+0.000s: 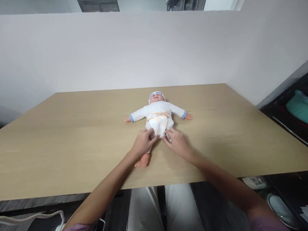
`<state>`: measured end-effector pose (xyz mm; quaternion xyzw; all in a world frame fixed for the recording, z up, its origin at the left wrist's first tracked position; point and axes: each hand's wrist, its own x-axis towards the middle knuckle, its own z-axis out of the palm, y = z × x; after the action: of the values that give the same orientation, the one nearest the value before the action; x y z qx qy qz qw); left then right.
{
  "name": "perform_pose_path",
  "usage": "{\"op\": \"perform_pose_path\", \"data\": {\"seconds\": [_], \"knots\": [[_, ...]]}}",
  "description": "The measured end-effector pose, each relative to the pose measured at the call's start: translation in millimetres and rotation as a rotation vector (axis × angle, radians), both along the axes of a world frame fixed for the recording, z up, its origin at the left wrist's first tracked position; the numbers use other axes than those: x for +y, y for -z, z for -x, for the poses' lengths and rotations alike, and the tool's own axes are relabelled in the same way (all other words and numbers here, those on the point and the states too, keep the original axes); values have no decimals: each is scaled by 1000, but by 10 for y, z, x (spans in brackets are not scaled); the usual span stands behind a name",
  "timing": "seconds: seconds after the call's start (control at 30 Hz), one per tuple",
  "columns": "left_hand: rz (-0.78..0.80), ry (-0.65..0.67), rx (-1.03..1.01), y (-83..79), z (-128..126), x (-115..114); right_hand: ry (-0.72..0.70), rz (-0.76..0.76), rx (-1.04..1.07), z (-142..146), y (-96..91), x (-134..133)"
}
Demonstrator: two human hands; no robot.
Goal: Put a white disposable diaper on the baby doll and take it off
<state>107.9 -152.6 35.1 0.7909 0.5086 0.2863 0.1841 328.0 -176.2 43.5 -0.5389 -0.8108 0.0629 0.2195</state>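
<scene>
A baby doll [157,107] lies on its back on the wooden table, head away from me and arms spread wide. It wears a white top with blue cuffs and a white lettered cap. Around its hips sits a white diaper [159,123] with an orange print along the waist. My left hand [144,140] pinches the diaper's edge at one leg. At the other leg, my right hand [176,142] has its fingers closed on the opposite edge. One doll foot shows below my left wrist; the other leg is hidden by my right hand and arm.
The wooden table [80,143] meets a white wall [140,50] at its far side. To the right stands a dark rack [277,112] with a green cloth item [304,107] on it. A white bowl-like object [281,205] is below the table's right front edge.
</scene>
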Motion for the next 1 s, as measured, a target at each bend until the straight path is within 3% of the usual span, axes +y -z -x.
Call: {"op": "perform_pose_path", "data": {"seconds": [0.23,0.53,0.63,0.87,1.0], "knots": [[-128,51,-115,2,56,-70,-63,-68,181,-43,133,-91],[-120,109,-149,-11,41,-60,-56,-19,246,8,132,-56],[-77,69,-160,28,42,-30,-20,-3,274,1,134,-28],[139,9,-570,217,42,85,58,112,575,-90,136,74],[190,-25,-735,318,15,124,129,86,589,-154,116,136]]}}
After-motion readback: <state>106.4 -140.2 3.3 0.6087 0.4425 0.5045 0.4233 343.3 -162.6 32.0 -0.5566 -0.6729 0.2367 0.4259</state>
